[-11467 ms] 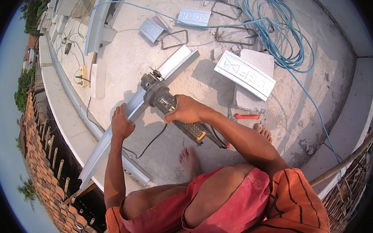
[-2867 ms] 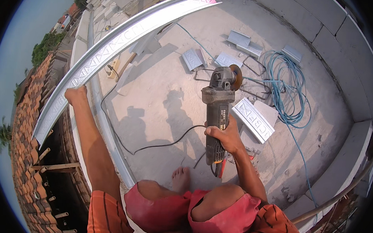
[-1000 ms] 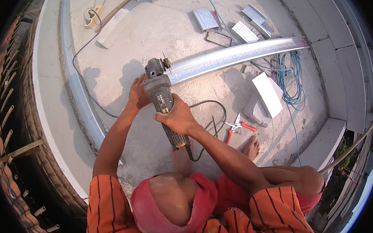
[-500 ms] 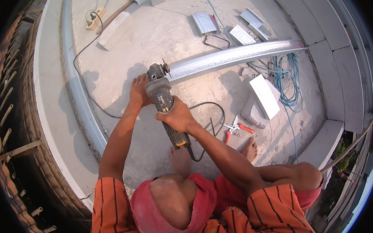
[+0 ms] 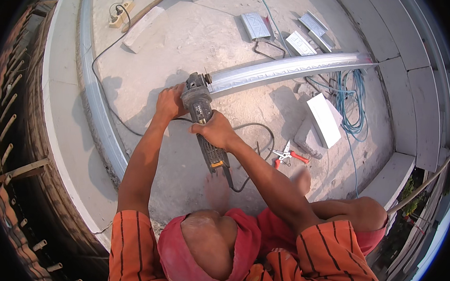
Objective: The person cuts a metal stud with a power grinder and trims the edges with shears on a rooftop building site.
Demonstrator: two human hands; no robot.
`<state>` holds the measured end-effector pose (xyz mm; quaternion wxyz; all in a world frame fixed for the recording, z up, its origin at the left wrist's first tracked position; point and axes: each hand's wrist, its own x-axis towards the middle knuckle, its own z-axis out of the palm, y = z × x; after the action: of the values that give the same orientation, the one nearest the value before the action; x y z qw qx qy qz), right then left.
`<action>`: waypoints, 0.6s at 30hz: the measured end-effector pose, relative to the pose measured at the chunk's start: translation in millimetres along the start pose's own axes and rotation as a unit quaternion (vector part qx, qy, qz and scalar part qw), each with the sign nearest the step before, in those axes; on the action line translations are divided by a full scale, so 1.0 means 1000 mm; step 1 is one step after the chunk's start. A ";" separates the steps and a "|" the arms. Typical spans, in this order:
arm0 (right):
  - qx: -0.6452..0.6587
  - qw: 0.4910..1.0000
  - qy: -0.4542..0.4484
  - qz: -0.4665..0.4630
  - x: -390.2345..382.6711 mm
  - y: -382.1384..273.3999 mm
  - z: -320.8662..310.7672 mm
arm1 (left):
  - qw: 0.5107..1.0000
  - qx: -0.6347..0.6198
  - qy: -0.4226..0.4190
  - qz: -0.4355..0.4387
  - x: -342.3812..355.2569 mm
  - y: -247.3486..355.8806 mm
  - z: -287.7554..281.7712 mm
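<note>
My right hand is closed round the body of a dark angle grinder, its disc upright at the near left end of a long silver metal channel. My left hand grips that end beside the grinder head, its fingers partly hidden. The channel stretches to the right toward the block wall. Red-handled snips lie open near my right foot. A short white-looking profile piece rests on a pale block to the right.
A coiled blue cable, short metal offcuts, a power strip with black cords and a wooden-handled item lie on the concrete floor. A long metal strip runs along the left ledge, beyond which is a drop. A block wall bounds the right.
The long channel, earlier raised at the left in my left hand, now lies across the floor to the right, with the grinder at its end. Lately my hands and grinder have shifted slightly.
</note>
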<state>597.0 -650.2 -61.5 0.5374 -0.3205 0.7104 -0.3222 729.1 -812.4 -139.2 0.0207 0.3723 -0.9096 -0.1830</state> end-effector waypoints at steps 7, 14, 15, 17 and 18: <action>0.016 1.000 -0.003 0.011 0.004 0.001 0.000 | 1.000 -0.007 -0.020 -0.012 0.004 0.003 -0.004; 0.008 0.999 0.004 0.043 0.005 0.002 0.003 | 0.999 -0.012 -0.031 -0.038 0.005 0.003 0.003; 0.012 0.999 -0.002 0.044 0.003 -0.001 0.002 | 0.999 -0.006 -0.033 -0.040 0.005 0.002 0.002; -0.010 0.998 -0.018 0.058 0.003 -0.002 -0.001 | 0.999 -0.019 -0.029 -0.031 0.006 0.001 0.003; -0.022 0.997 -0.031 0.062 0.003 -0.004 -0.001 | 0.999 -0.034 -0.022 -0.023 0.004 0.003 0.000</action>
<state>595.4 -654.9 -60.3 0.5709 -0.2972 0.7190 -0.2622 723.6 -813.4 -138.2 0.0089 0.3881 -0.8943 -0.2226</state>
